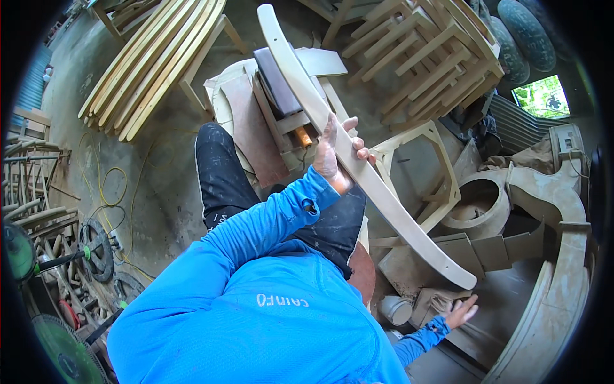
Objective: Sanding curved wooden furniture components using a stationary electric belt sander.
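My left hand (334, 157) is wrapped round the middle of a long, curved, pale wooden slat (390, 198). The slat slants across in front of me, from the far middle down to the near right, and a small hole shows close to each end. Just past its near end, my right hand (460, 312) is held out with the fingers apart and nothing in them; it appears not to touch the wood. Beyond my knees is a wooden stand with a dark block-like part (276, 83) and an orange handle (303, 137), partly covered by the slat.
Curved slats (153, 64) are stacked at the far left, and wooden frames (428, 57) at the far right. An angular wooden frame (422, 173) stands beside my right knee. At right are a dusty round housing (476, 201) and a white can (396, 310). Yellow cable (115, 185) crosses the floor.
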Motion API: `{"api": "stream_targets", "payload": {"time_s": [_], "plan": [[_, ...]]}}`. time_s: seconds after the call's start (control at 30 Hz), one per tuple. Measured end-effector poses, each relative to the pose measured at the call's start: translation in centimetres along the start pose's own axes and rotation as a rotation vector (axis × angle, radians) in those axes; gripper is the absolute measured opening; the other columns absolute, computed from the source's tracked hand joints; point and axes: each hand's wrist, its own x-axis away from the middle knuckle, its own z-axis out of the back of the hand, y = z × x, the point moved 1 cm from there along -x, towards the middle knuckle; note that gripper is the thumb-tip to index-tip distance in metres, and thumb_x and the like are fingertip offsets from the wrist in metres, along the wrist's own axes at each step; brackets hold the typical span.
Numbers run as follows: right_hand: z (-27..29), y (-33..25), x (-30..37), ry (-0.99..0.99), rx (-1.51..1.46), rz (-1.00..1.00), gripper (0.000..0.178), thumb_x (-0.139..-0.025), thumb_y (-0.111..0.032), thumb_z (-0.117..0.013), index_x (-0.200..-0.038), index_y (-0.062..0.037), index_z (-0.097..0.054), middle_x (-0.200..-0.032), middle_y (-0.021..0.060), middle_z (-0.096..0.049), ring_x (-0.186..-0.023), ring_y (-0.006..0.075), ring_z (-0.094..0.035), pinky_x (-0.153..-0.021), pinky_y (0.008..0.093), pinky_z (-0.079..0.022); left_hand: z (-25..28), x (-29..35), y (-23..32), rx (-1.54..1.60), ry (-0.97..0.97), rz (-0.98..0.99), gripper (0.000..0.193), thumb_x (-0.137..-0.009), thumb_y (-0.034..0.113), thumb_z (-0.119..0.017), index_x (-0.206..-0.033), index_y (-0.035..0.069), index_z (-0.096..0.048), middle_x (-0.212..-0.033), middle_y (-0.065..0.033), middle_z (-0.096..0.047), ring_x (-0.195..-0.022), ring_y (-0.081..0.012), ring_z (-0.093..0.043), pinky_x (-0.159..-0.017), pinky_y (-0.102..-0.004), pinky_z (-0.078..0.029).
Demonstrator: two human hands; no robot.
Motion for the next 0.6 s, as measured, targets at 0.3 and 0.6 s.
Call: {"api": "stream_targets", "payload": {"time_s": [0.3,0.6], "plan": [[-6.1,-11.4,7.0,-0.465,-0.978,-0.005,0.035,-0.098,-0.037,-0.070,-0.085,-0.0144,-0.047,-0.072,-0.0020,-0.044,-0.068,0.0101,-0.045,-0.068,0.0270,-0.043,3.7,2.5,-3.4,-0.247,-0.008,0.243,0.067,-0.090,0.058,-0.072,-0.137,0.014,-0.051,-0.103,-0.0126,-0.068,-0.091,-0.0281,-0.067,-0.093,-0.0533,-0.052],[-1.2,-12.4,6.1,-0.980,-1.189,0.177,0.030,-0.091,-0.028,-0.078,-0.081,-0.0173,-0.052,-0.071,-0.0053,-0.049,-0.067,0.0085,-0.050,-0.076,0.0291,-0.043,-0.3,-1.5,7.0,-2.195,0.185,-1.115,0.084,-0.096,0.047,-0.061,-0.157,-0.001,-0.029,-0.161,-0.0270,-0.025,-0.153,-0.0382,-0.019,-0.124,-0.0574,-0.010]]}}
